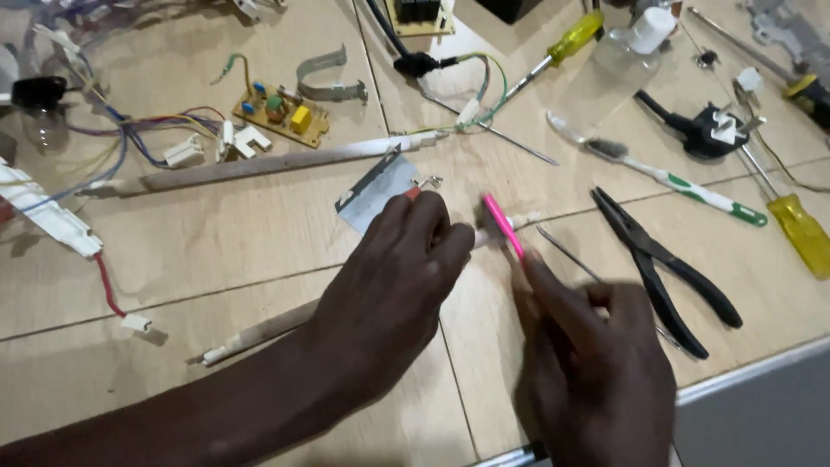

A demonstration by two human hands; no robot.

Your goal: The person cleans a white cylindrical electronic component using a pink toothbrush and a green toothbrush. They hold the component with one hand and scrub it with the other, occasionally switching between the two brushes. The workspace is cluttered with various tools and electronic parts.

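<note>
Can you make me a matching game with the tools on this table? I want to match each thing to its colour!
Things:
1. pliers
2. toothbrush held by the right hand
3. screwdriver handle at the right edge
4. small circuit board

Colours:
A. pink
B. mustard with green and yellow parts
C. black
D. clear yellow

Pairs: 1-C, 2-A, 3-D, 4-B

Black-handled pliers [666,268] lie closed on the pale wooden table [216,251]. White-and-green toothbrush [666,177] sits above them. Yellow-handled screwdriver [800,229] at right edge. Small yellow circuit board [281,112] upper left, beside a curved grey metal clip [328,79]. Black plug [705,131] upper right.
</note>
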